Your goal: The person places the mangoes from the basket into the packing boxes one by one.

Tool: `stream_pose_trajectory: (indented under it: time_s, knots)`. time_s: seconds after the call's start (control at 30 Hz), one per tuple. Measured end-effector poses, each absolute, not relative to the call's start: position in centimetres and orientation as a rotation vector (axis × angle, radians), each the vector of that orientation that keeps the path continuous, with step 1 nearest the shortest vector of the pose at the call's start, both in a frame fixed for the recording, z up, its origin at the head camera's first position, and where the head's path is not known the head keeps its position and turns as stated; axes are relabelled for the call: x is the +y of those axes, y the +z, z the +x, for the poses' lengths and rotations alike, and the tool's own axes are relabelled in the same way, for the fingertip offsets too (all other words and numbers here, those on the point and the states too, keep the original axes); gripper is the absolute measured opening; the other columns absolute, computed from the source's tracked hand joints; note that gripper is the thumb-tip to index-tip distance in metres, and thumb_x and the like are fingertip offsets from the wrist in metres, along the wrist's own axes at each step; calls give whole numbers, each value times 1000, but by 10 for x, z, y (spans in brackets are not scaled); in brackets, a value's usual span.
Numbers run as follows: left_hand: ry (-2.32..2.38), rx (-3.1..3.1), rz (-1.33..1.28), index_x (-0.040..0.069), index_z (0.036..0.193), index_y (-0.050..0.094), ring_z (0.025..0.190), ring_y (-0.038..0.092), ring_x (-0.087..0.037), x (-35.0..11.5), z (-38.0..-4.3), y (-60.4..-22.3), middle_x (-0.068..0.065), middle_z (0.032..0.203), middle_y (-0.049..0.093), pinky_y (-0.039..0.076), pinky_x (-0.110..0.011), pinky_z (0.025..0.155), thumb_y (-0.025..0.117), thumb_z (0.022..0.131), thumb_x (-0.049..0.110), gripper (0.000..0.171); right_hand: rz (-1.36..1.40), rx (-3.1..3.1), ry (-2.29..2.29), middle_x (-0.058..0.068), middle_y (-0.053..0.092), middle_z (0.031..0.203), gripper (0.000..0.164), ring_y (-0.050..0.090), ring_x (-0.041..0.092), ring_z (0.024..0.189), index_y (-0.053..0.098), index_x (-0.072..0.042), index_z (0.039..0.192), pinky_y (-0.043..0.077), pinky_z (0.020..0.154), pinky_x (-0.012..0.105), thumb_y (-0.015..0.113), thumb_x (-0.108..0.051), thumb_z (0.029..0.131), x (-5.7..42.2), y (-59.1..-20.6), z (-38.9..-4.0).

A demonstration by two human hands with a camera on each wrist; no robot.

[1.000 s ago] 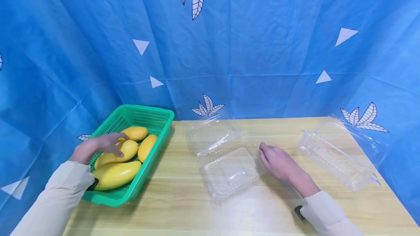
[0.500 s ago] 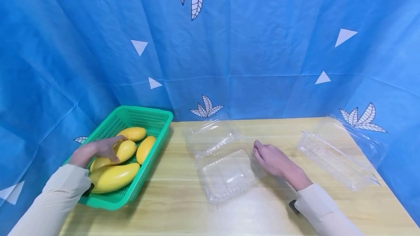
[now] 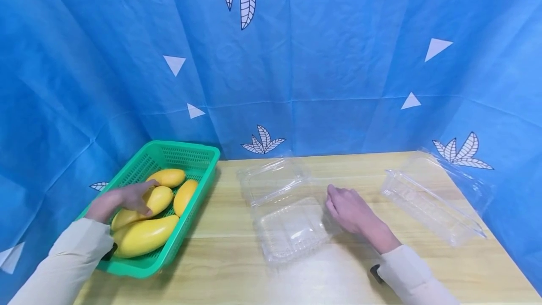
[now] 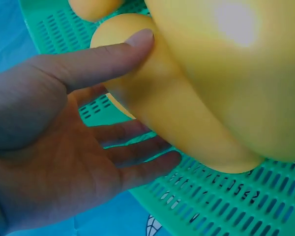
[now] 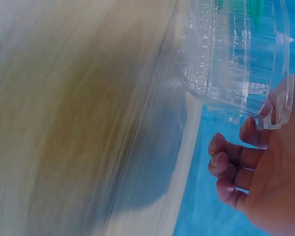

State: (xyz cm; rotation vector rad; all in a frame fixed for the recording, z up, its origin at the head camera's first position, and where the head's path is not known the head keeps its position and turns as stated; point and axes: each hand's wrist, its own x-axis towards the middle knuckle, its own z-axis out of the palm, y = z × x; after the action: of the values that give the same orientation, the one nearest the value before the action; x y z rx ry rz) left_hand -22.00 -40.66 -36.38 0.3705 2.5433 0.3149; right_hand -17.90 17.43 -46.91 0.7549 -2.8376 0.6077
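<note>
My left hand (image 3: 131,196) is in the green basket (image 3: 183,236), gripping a yellow mango (image 3: 160,198). In the left wrist view the thumb lies on top of that mango (image 4: 167,105), while the fingers reach along its underside. A larger mango (image 3: 148,235) lies against it on the near side. My right hand (image 3: 349,210) is at the right edge of an opened clear plastic clamshell container (image 3: 292,232). In the right wrist view, the container's rim corner (image 5: 275,115) sits between thumb and index finger, with the other fingers curled.
Two more mangoes, one at the back (image 3: 171,177) and one at the right (image 3: 185,196), lie in the basket. Another opened clear container (image 3: 432,211) stands on the wooden table (image 3: 220,267) at the right. A blue curtain (image 3: 338,60) hangs behind.
My left hand has settled lower around the mango, its thumb closing in on it. The right hand stays at the container's edge. The head view has shifted slightly.
</note>
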Motion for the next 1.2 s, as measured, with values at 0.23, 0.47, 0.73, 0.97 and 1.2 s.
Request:
stream_pose_trajectory:
  time_s: [0.23,0.47,0.73,0.97,1.2]
  knots:
    - [329,2604,375,-14,144,35,121,44,-63,-410,-215,-358,-50,139,37,45,-67,92,84,83,16,84,720,-2822,516,-4,38,65,18,39,14,61,47,-15,82,41,62,32,47,-11,99,174,-470,-175]
    - [351,2693,399,-10,145,38,123,41,-63,-400,-208,-347,-46,139,41,44,-68,90,85,84,26,85,668,-2839,491,-4,42,70,16,43,16,68,48,-16,82,44,67,37,47,-12,98,179,-473,-172]
    - [442,2806,510,-4,146,41,102,55,-37,-373,-205,-334,-26,118,57,49,-42,72,85,85,31,83,614,-2865,520,-2,43,73,16,43,18,70,48,-15,83,43,67,37,48,-13,99,181,-472,-171]
    - [485,2817,427,1,149,36,97,52,-34,-352,-200,-327,-22,112,55,48,-39,67,82,87,40,86,550,-2886,592,-1,44,72,15,43,17,68,49,-15,84,45,69,39,48,-12,99,186,-473,-168]
    - [596,2857,462,1,152,33,107,51,-35,-318,-197,-320,-22,125,53,51,-44,75,73,94,44,82,442,-2883,624,0,43,68,19,42,19,66,46,-15,80,42,67,39,46,-13,99,192,-472,-162]
